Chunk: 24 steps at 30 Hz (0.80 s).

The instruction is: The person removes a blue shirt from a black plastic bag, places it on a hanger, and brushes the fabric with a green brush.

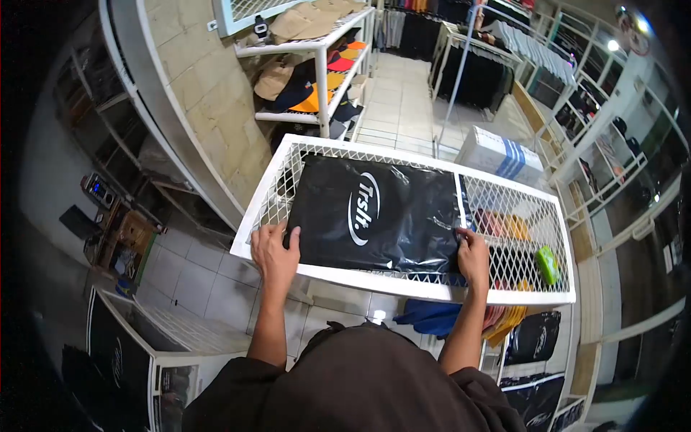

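A black plastic mailer bag [324, 209] with a white printed logo lies flat on a white-framed mesh table [425, 288]. Along its right end runs a white strip [461, 201]. My left hand [275, 250] rests at the bag's near left corner, fingers apart over the table's rim and thumb against the plastic. At the bag's right edge, just below the strip, my right hand [472, 258] has its fingers curled on the plastic. The undersides of both hands are hidden.
A green pack [547, 265] lies on the mesh at right. Beyond the table stands a white parcel with blue stripes [504, 155]. Shelves of caps [317, 90] stand at the back left. Folded clothes and more black bags [534, 338] sit below the table.
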Available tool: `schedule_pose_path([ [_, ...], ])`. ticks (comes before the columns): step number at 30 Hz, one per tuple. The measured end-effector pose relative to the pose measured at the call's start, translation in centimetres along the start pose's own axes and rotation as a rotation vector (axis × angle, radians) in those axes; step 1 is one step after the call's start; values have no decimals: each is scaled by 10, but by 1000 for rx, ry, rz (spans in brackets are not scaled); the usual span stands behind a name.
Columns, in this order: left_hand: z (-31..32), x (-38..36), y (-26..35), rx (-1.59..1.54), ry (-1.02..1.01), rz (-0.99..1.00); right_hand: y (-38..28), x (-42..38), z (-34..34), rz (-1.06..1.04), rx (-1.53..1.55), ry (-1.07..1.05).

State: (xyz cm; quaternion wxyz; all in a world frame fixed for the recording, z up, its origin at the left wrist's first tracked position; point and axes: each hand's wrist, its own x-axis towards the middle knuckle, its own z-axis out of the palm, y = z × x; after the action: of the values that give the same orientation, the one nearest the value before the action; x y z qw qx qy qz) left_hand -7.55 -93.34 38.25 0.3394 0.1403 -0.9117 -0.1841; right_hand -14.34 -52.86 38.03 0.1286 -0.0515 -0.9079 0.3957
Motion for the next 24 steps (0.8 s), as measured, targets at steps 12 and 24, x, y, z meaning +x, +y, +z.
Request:
schedule_pose_path([
  [12,11,26,-5,-294,-109,-98,-53,-1,-6,168,-67,-131],
  [24,19,21,-11,-313,5,-105,-51,13,18,129,-140,-149],
])
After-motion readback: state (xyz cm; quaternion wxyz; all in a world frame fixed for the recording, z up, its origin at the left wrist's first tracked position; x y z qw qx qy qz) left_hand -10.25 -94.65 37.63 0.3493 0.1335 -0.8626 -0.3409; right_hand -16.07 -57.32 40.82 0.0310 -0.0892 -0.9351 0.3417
